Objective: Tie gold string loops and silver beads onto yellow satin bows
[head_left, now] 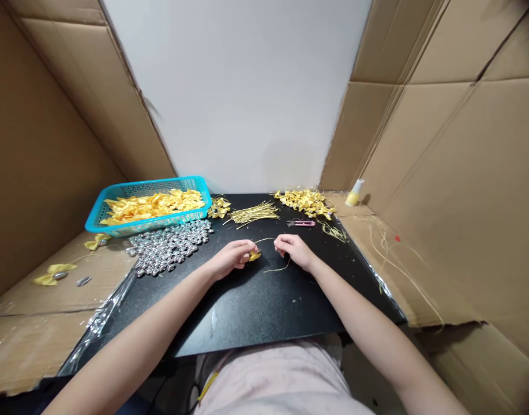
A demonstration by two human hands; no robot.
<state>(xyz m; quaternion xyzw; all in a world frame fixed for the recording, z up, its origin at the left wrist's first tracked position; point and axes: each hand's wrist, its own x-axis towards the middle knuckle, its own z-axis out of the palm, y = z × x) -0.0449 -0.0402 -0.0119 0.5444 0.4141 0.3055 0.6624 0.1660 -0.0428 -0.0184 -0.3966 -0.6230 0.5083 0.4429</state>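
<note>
Over the middle of the black tabletop (255, 311), my left hand (236, 255) is closed on a small yellow bow (254, 255), most of it hidden by the fingers. A short distance to the right, my right hand (293, 249) pinches a thin yellow cord (266, 239). The cord arcs across the gap between both hands, and a loose end trails below the right fingers. Just beyond the hands lies a bundle of gold twist ties (253, 214). Pink-handled thread snips (301, 223) rest behind my right hand.
A turquoise basket (147, 225) of yellow bows stands back left, with many silver beads (169, 248) before it. Finished-looking yellow bows (305, 203) are heaped back right, near a white thread cone (355, 193). Cardboard walls (472, 190) flank the table; loose bows (54, 275) lie left.
</note>
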